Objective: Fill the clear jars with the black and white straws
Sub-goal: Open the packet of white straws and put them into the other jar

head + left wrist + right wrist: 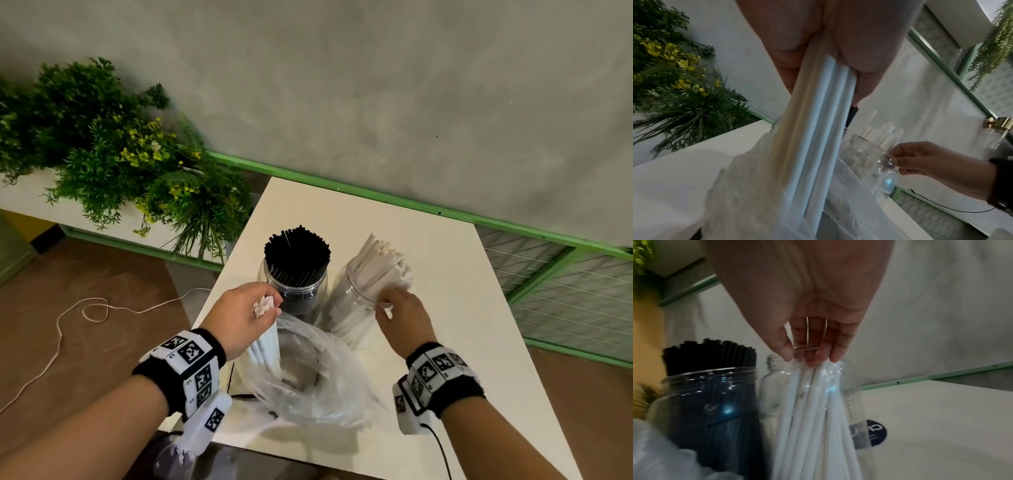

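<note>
Two clear jars stand side by side on the white table (pixel 452 260). The left jar (pixel 296 291) is packed with black straws (pixel 297 253). The right jar (pixel 356 308) holds white straws (pixel 383 260) that lean to the right. My left hand (pixel 265 308) grips a small bunch of white straws (pixel 818 129) by their tops; their lower ends are still inside a clear plastic bag (pixel 318 383). My right hand (pixel 390 305) pinches the near rim of the white-straw jar (pixel 818 402), fingertips (pixel 834 356) at its mouth.
The crumpled bag lies at the table's near edge, in front of both jars. A green plant (pixel 120 154) stands to the left, and a white cord (pixel 85 308) runs across the floor. A green rail (pixel 376 195) and wire mesh (pixel 565 291) lie behind and right.
</note>
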